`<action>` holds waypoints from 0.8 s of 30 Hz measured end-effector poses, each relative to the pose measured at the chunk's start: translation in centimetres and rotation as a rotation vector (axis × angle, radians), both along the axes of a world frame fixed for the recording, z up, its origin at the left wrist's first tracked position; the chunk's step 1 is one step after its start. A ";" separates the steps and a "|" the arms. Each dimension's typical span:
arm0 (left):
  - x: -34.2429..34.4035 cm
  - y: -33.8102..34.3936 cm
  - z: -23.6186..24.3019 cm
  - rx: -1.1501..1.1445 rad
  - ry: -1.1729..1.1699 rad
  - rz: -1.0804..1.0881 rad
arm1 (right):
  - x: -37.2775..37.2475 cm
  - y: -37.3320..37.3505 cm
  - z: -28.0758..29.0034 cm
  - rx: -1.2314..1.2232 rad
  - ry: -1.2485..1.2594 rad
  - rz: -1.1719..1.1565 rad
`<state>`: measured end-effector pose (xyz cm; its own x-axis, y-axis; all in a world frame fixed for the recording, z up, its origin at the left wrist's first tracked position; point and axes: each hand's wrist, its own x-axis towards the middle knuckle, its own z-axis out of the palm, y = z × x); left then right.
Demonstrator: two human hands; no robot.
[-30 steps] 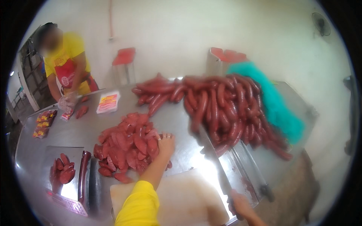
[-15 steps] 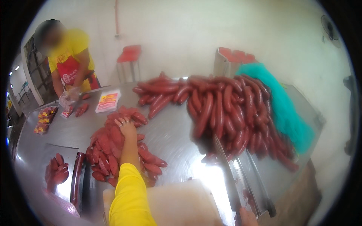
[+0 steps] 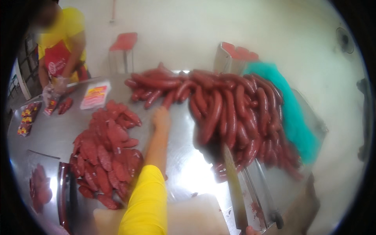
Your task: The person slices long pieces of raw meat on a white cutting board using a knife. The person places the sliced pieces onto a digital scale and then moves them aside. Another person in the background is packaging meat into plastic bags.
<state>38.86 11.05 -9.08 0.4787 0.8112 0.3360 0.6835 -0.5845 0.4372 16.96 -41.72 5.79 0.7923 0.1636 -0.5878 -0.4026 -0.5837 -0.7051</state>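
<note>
My left hand (image 3: 161,119) reaches out across the metal table and is closed around the near end of a long red sausage (image 3: 169,100) at the edge of the whole-sausage pile (image 3: 235,105). At the lower right, only part of my right hand (image 3: 252,231) shows, closed at the handle end of a long knife (image 3: 234,184). The blade points away from me, its tip beside the sausages. A heap of sliced red sausage pieces (image 3: 103,152) lies left of my left forearm. Nearest me is a pale cutting board (image 3: 196,213).
A co-worker (image 3: 64,47) in yellow with a red apron handles small packs at the far left. Flat printed packaging (image 3: 95,94) and filled packs (image 3: 29,117) lie there. A green net-like cloth (image 3: 291,117) borders the sausages at right. A metal tray (image 3: 260,196) lies beside the knife.
My left hand has left the sliced pieces, moved right and forward, and taken hold of a whole sausage. The right hand still holds the knife. The whole view has shifted slightly.
</note>
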 end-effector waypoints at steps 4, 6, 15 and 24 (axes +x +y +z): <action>-5.4 -7.3 1.6 -0.198 0.046 -0.086 | -1.0 -0.9 0.1 0.112 0.019 -0.007; -9.8 -9.9 2.9 -0.319 0.001 -0.163 | -1.3 -1.5 0.3 0.147 -0.029 0.058; -30.9 -22.3 9.6 -0.507 -0.346 -0.466 | -2.1 -4.0 1.2 0.356 0.014 0.161; -49.7 -31.1 8.6 -0.254 0.070 -0.092 | -2.1 -4.8 -1.5 0.414 0.151 0.418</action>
<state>-10.84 -20.06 -0.49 0.5690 0.8172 0.0914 0.6663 -0.5233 0.5313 14.86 -46.56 4.31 0.5246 0.6820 -0.5096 -0.3120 -0.4029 -0.8604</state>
